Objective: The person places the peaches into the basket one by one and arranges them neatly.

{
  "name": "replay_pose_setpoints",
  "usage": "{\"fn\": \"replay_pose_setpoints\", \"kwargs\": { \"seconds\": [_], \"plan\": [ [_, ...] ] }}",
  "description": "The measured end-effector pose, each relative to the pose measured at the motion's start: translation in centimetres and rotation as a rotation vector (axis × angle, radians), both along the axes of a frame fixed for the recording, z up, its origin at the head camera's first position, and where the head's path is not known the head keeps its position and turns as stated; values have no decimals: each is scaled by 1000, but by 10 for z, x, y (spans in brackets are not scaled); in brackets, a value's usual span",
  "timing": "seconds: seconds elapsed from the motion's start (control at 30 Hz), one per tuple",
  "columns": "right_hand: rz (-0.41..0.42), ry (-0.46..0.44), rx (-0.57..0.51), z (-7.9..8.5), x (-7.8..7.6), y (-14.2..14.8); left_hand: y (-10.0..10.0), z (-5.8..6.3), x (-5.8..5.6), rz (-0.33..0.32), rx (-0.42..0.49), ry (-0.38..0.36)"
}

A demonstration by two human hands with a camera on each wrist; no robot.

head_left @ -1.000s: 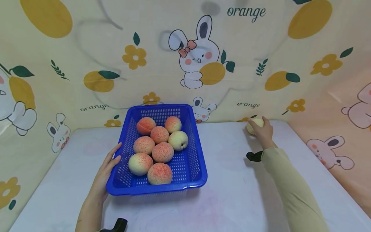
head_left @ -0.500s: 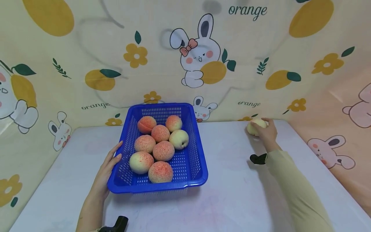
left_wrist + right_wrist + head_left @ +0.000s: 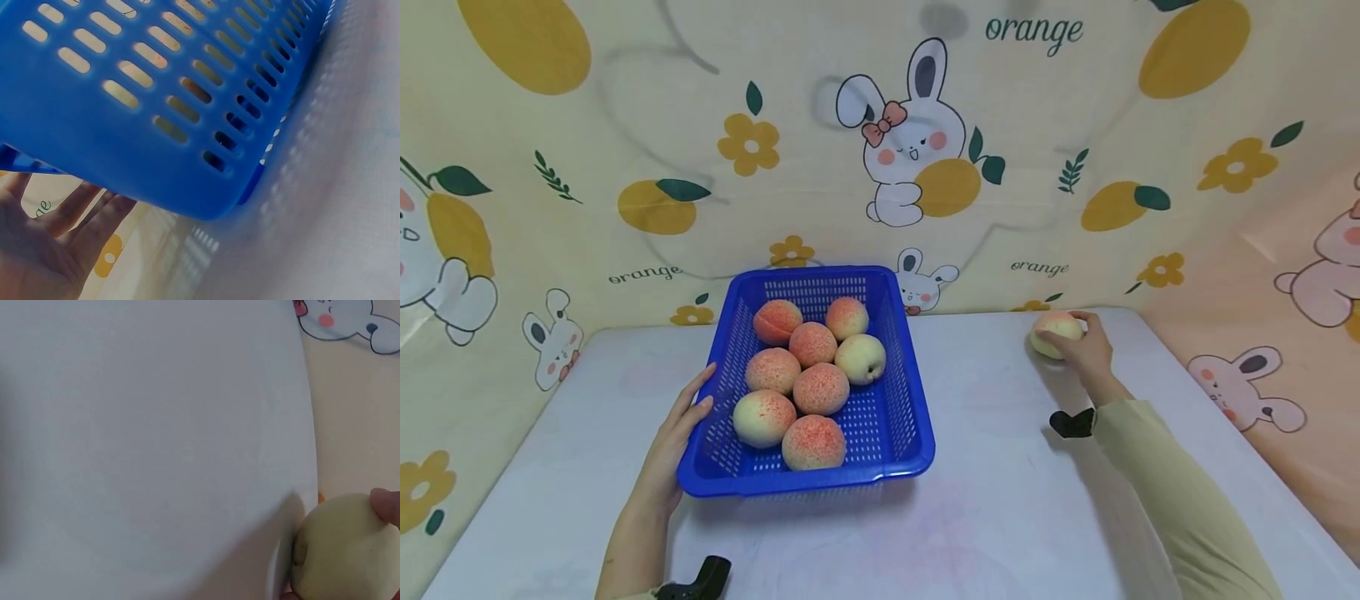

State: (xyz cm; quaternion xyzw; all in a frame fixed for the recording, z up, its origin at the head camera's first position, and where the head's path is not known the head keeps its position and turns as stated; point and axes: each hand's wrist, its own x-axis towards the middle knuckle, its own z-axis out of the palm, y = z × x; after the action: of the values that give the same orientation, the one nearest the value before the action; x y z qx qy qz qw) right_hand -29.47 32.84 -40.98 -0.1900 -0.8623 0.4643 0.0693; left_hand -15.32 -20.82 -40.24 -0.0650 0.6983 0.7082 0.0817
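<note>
At the table's far right, my right hand [image 3: 1090, 343] grips a peach [image 3: 1055, 333], pale with a reddish top. The right wrist view shows the pale underside of that peach [image 3: 347, 550], with a fingertip on its side. My left hand [image 3: 666, 450] touches the left rim of a blue plastic basket [image 3: 917, 417]. Its fingers look fairly straight in the left wrist view, and their tips are hidden by the basket wall [image 3: 156, 169]. Several peaches lie inside the basket, mostly red-speckled [image 3: 821, 389], one pale green [image 3: 861, 359].
The white table [image 3: 985, 500] meets a printed cloth backdrop [image 3: 820, 167] along its far edge. Black camera mounts [image 3: 1071, 423] stick out at both wrists. A strip of table lies between the basket and my right hand.
The peach at my right hand has turned so its reddish side faces up. My right hand has shifted slightly right and nearer. The left hand and basket stay put.
</note>
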Motion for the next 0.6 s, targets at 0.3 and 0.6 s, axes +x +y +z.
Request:
{"fn": "replay_pose_setpoints", "kwargs": {
  "seconds": [0.3, 0.6],
  "plan": [
    [74, 5, -15, 0, 5, -12, 0, 0, -1, -3, 2, 13],
    [246, 75, -81, 8, 13, -37, 1, -1, -1, -4, 16, 26]
  ]
}}
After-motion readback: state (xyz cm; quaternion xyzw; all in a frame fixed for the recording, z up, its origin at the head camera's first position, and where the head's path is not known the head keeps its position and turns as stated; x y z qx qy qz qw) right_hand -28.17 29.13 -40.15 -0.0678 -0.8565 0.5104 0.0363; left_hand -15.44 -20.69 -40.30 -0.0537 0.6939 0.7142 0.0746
